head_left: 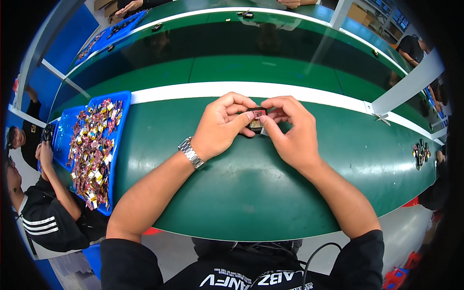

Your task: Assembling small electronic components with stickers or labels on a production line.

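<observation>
Both my hands meet over the green bench, holding a small black casing [252, 129] with a red circuit board [259, 113] set in its upper part. A pale, yellowish piece shows below the board. My left hand [223, 123] grips the casing from the left, its thumb pressed onto the board's edge; a metal watch sits on that wrist. From the right, my right hand [290, 126] closes on the same casing, thumb on its front and fingers curled behind. The fingers hide much of the casing's sides.
At my left lies a blue tray [126, 111] heaped with small red circuit boards with yellow and white parts. A pile of black parts [421, 153] rests at the far right of the green bench [232, 193]. A white rail and dark conveyor run beyond. Co-workers sit at left and far side.
</observation>
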Tool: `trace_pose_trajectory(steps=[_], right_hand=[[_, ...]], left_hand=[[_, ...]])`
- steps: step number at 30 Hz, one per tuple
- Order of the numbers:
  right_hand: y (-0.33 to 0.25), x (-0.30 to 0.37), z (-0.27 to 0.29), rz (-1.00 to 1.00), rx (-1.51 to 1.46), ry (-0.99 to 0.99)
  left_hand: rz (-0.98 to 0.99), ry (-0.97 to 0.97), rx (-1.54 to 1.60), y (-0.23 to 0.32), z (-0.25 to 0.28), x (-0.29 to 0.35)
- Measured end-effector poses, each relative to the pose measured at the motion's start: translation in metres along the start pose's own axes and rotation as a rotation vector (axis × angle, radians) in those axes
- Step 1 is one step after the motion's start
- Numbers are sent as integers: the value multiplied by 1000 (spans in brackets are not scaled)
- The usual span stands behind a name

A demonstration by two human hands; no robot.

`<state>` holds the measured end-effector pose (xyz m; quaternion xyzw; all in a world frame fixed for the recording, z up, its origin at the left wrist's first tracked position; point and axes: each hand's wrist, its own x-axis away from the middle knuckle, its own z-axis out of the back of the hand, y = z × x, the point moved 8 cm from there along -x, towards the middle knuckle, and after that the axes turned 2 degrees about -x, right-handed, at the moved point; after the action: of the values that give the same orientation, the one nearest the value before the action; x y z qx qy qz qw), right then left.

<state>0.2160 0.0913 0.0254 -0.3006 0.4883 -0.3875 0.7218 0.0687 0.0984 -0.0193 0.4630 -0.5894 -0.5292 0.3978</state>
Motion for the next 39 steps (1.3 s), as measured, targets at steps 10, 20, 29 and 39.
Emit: trace_pose_trajectory(steps=[10,20,29,39], right_hand=[[26,4,-13,-301,-209,-4],[2,2,26,-69,-138,-28],[63,127,411,12,1067,678],[153,235,670,-490,1252,1051]], left_hand=[[10,37,-128,0,1,6],[-20,172,-282,8,23,-11],[-5,395,-704,17,171,-175],[-543,236,-1159,29,18,-55]])
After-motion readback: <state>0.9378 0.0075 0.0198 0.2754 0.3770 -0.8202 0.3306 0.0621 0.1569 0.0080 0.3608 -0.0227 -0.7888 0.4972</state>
